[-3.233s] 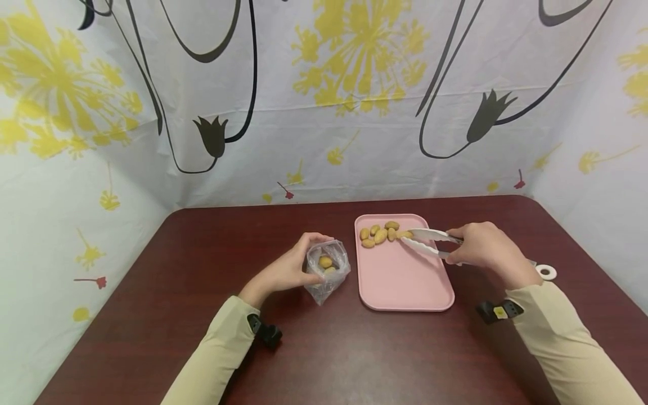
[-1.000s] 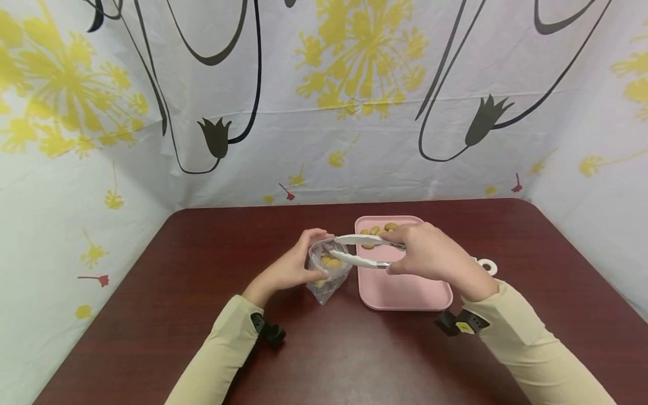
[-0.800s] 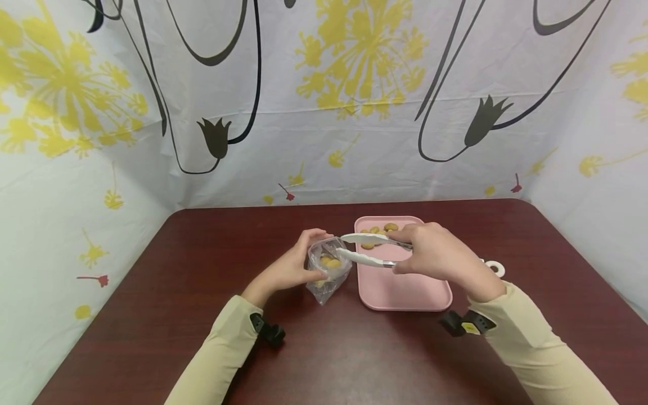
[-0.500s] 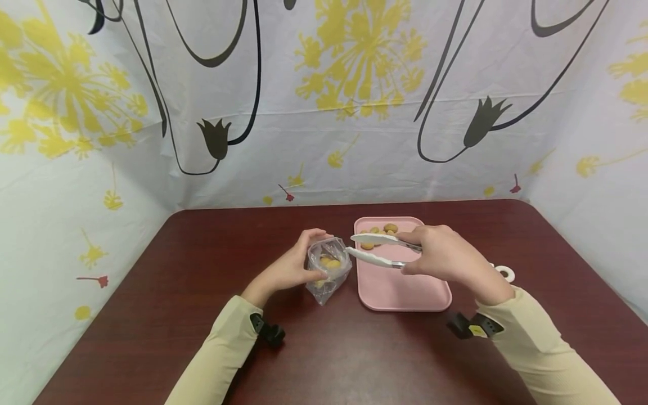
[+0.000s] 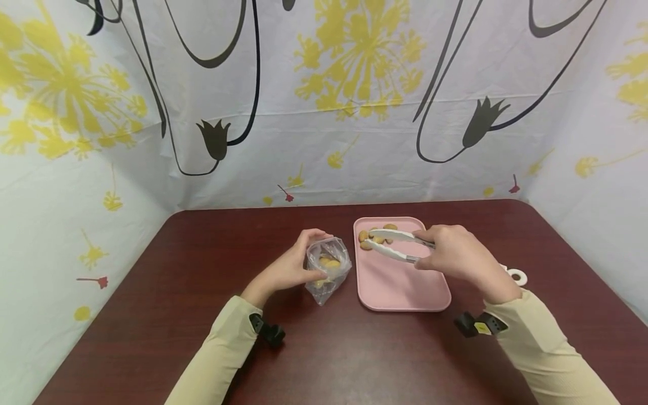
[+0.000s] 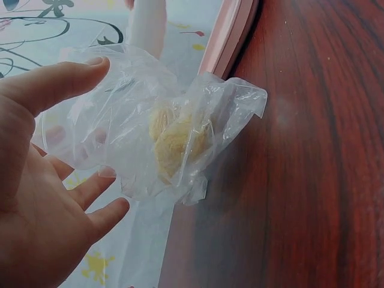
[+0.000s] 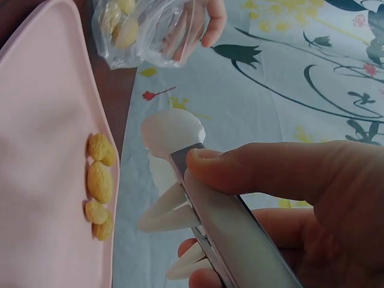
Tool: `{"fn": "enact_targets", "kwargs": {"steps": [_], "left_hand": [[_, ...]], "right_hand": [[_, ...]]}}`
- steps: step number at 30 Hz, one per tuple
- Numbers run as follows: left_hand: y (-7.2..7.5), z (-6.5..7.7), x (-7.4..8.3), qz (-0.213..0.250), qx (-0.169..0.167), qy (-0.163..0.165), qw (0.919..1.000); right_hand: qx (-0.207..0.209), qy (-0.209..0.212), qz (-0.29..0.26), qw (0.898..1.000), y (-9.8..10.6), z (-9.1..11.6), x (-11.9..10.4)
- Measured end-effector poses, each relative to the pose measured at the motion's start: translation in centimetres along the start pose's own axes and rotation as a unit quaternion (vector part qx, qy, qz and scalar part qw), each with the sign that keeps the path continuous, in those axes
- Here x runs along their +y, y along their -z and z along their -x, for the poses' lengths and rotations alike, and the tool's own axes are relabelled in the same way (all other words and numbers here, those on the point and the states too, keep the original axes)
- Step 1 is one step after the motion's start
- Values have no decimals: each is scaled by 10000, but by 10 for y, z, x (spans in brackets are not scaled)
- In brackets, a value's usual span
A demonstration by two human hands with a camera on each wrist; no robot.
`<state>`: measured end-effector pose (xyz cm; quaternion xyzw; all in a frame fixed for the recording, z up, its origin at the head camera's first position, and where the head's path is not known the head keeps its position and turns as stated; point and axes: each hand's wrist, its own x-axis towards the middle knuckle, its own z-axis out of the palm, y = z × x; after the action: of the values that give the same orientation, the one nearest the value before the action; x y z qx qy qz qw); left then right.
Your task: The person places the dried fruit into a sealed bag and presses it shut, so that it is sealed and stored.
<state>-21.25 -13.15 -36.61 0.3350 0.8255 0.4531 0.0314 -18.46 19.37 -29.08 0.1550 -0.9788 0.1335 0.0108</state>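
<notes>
Step in hand, as I read it: transfer of yellow-brown oval pieces, perhaps nuts, from the pink tray into the clear plastic bag. Partway done, I judge: bagged pieces show through the bag's mouth, and a small cluster lies in the tray's far left corner. Bag just beside the tray, to its left, mouth up.

Right hand: closed round the metal-and-white tongs, thumb on one arm, fingers beneath the other. Tong tips parted, over the cluster; no piece seen gripped between them. Contact with the pieces: cannot tell. White ring beyond the wrist, likely the tongs' tail end.

Left hand: half open, in a C, thumb on the near side and fingers on the far side of the bag, holding its mouth wide.

Next move would seem to call for lowering the tips astride one piece, squeezing just enough to lift it, then carrying it left over the bag. Smooth, rounded shapes may slip; the left hand should hold the mouth spread.
</notes>
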Motion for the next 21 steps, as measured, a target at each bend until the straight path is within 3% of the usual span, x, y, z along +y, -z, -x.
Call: {"fn": "enact_targets", "kwargs": {"steps": [21], "left_hand": [[3, 1, -1, 128, 112, 98, 9998]], "right_hand": [[-246, -323, -6, 9992, -8, -9, 26]]}}
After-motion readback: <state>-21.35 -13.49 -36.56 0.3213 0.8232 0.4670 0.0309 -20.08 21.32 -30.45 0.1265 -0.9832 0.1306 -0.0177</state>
